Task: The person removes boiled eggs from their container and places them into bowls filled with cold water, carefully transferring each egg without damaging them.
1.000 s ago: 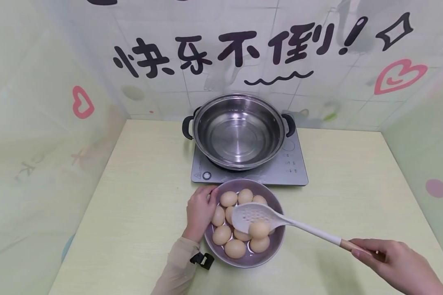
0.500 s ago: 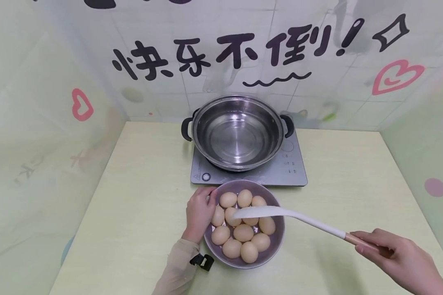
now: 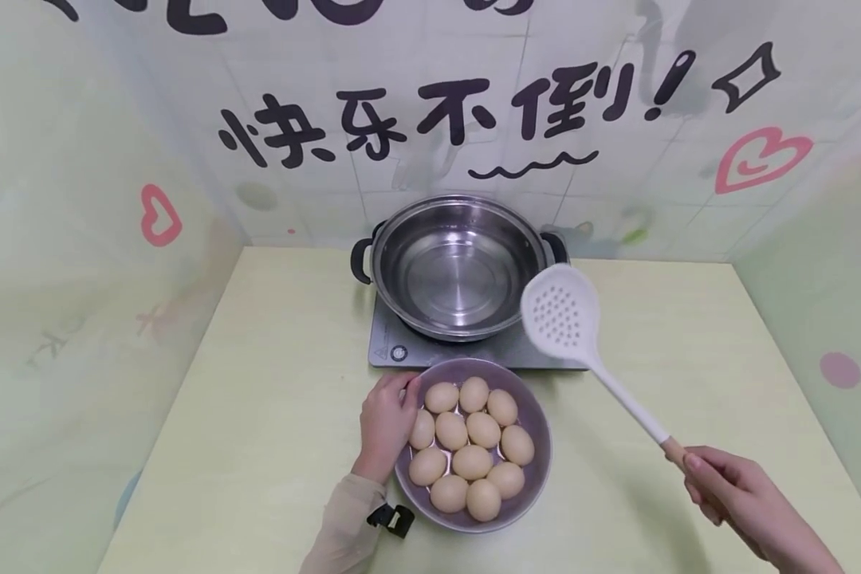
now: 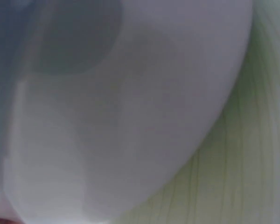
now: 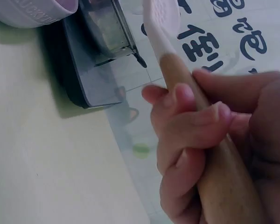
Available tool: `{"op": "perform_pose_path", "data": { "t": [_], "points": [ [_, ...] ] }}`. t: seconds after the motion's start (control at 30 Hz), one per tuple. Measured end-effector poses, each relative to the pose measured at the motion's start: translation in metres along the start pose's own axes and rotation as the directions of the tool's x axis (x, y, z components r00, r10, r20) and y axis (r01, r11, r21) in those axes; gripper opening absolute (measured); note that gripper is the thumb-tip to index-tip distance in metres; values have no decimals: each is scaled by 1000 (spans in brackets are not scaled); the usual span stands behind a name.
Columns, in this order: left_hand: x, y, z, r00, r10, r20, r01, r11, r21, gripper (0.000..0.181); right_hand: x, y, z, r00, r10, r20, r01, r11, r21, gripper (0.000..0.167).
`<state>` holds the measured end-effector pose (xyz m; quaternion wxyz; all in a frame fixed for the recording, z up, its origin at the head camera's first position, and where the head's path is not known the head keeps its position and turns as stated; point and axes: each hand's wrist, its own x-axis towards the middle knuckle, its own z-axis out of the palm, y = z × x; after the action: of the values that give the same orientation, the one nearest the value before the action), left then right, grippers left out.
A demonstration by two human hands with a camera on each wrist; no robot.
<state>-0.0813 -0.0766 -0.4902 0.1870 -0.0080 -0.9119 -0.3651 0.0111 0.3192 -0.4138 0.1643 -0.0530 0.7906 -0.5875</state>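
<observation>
My right hand (image 3: 742,494) grips the wooden handle (image 5: 226,172) of a white skimmer (image 3: 561,311), fingers curled round it in the right wrist view. The skimmer's perforated head is raised, bare, and overlaps the pot's right front rim in the head view. My left hand (image 3: 387,418) holds the left rim of a mauve bowl (image 3: 543,446). Several light brown eggs (image 3: 472,462) lie in that bowl. In the left wrist view, the blurred bowl wall (image 4: 144,107) fills most of the frame and the hand is almost wholly hidden.
Behind the bowl, a steel pot (image 3: 459,279) with black side handles stands on a grey induction cooker (image 3: 445,351). Only liquid or bare steel shows inside it. A pale table (image 3: 273,383) lies beneath, with printed wall sheets (image 3: 452,112) behind and at both sides.
My right hand has lifted the skimmer from over the bowl toward the pot's right side. The egg that was on it now lies in the bowl. My left hand has stayed at the rim.
</observation>
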Motion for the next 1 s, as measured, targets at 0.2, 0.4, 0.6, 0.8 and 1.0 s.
{"op": "perform_pose_path", "data": {
  "t": [0.2,0.4,0.6,0.8,1.0],
  "points": [
    [1,0,-1,1000,0,-9,0,1000,-2,11,35,-1,-11,946,222,-236,-248,965,-84,27],
    [-1,0,0,1000,-15,-6,15,1000,0,11,86,5,-27,885,384,-264,-402,916,-13,57],
    [0,0,-2,1000,-25,1,25,1000,2,11,122,7,-24,859,450,-246,-448,892,66,60],
    [0,1,-2,1000,-24,2,24,1000,0,11,140,7,-17,849,459,-263,-467,884,34,67],
    [0,1,-1,1000,-28,-2,28,1000,8,11,151,13,-13,844,464,-270,-469,882,52,58]
  ]
}}
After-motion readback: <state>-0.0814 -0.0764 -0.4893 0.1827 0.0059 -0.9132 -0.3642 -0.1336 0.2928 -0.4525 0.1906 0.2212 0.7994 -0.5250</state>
